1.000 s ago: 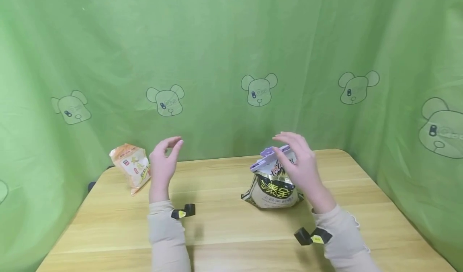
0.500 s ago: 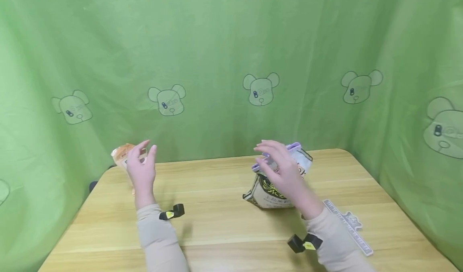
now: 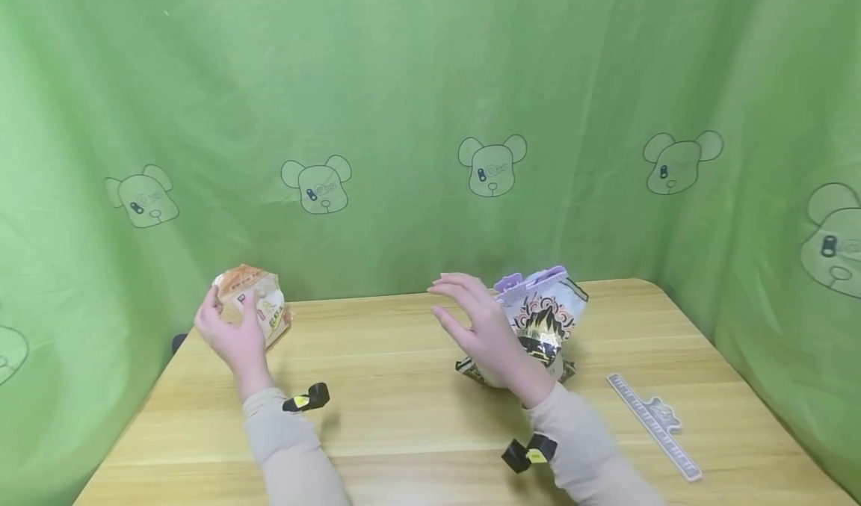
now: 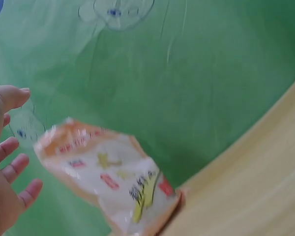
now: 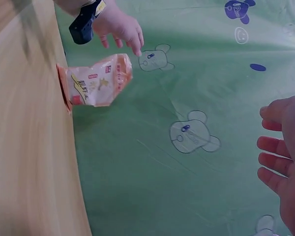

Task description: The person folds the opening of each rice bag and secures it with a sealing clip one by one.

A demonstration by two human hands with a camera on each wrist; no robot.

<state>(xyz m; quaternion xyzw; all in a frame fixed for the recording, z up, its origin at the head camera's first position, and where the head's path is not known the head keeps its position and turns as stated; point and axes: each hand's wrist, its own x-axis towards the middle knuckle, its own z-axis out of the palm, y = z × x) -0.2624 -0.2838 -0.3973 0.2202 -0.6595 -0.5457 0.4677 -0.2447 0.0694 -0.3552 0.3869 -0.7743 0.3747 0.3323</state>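
Note:
At the table's far left stands an orange-and-white food packet [image 3: 274, 306] with a folded, crinkled top. My left hand [image 3: 232, 335] is spread in front of it, thumb apart from the fingers; in the left wrist view the hand [image 4: 10, 172] sits beside the packet [image 4: 108, 172] with a gap between them. My right hand [image 3: 480, 330], fingers loosely bent and holding nothing, hovers in front of a black-and-beige bag [image 3: 548, 319] whose top is closed with a purple sealing clip [image 3: 531, 285]. The hand hides the bag's left part.
A second clip, grey-white and long [image 3: 655, 425], lies on the wooden table [image 3: 403, 431] to the right of the right forearm. A green curtain [image 3: 417, 80] with bear-head prints hangs close behind the table and along both sides.
My left hand has moved left to the orange packet. My right hand has moved left across the black-and-beige bag, uncovering its upper right and the grey-white clip on the table.

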